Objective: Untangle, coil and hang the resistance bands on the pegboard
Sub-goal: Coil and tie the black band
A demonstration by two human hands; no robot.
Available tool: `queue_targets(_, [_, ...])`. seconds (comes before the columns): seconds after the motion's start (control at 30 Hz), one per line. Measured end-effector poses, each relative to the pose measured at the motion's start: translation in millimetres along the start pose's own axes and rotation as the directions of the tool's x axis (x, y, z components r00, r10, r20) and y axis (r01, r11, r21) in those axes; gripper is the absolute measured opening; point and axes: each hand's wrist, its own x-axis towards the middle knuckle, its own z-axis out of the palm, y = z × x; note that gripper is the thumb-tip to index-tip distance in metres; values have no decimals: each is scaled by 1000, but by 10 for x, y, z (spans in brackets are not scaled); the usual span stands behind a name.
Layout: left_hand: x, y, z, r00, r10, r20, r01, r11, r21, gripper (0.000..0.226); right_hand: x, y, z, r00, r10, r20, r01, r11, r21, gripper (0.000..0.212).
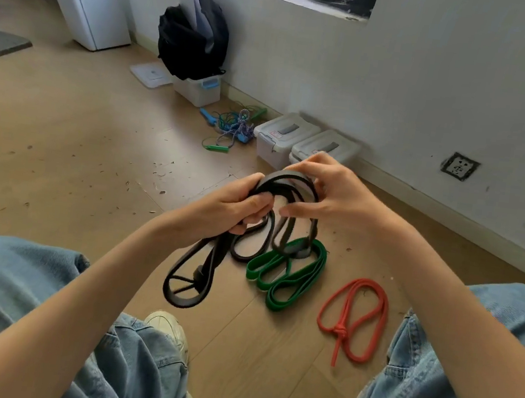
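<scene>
From the head camera, the floor of pale wood planks (pixel 61 145) carries everything. Against the white wall stand two lidded white plastic bins (pixel 284 136) side by side, the right one partly hidden behind the right hand. Further left, a tangle of blue and green skipping ropes (pixel 235 127) lies near a third white bin with a blue latch (pixel 199 88), which bears a slumped black fabric backpack (pixel 190 40); a loose white lid (pixel 150 74) lies just beside that bin.

The left hand (pixel 236 207) is clenched around a bunch of the flat black rubber resistance band (pixel 201 271), whose loops hang tangled down between the knees, above the floor. The right hand (pixel 328 194) grasps the top arch of the same band, thumb underneath, fingers curled over.

On the floor just beyond, one flat green rubber band (pixel 287 275) lies folded in several loops, its far end covered by the hanging black loops. To its right, well apart, one thin red rope-like tube band (pixel 356 314) lies in a loop with a knot. A pale shoe (pixel 167 326) and blue denim legs frame the bottom.
</scene>
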Motion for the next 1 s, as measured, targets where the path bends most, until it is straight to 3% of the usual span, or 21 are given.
queue_targets(0.17, [-8, 22, -15, 996, -14, 91, 10, 999, 45, 16, 67, -118, -68, 984, -175, 31, 178, 958, -226, 35])
queue_targets(0.33, [-34, 12, -69, 995, 18, 99, -25, 997, 69, 8, 91, -208, -70, 981, -158, 114, 183, 950, -251, 17])
queue_targets(0.43, [-36, -22, -112, 996, 92, 9, -93, 988, 124, 9, 77, -229, -88, 981, -147, 130, 166, 975, -146, 15])
queue_targets(0.5, [-39, -75, -101, 996, 88, -21, -86, 994, 62, 16, 98, -251, -86, 981, -156, 114, 164, 984, -66, 16])
queue_targets(0.6, [-22, -222, -33, 1000, -24, -18, 24, 999, -30, 27, 152, -245, -41, 982, -167, 94, 169, 985, -18, 20])
queue_targets(0.73, [-12, -524, -51, 984, -171, 40, 171, 985, -4, 28, 235, -128, 44, 991, -124, 47, 118, 987, 112, 21])
queue_targets(0.9, [21, -997, -26, 960, -280, 17, 279, 948, -156, 27, 442, 155, 169, 992, 80, -100, -42, 940, 339, 20])
queue_targets(1.0, [102, -1199, -67, 942, -335, -14, 319, 908, -270, 39, 587, 310, 281, 981, 155, -113, -101, 919, 381, 21])
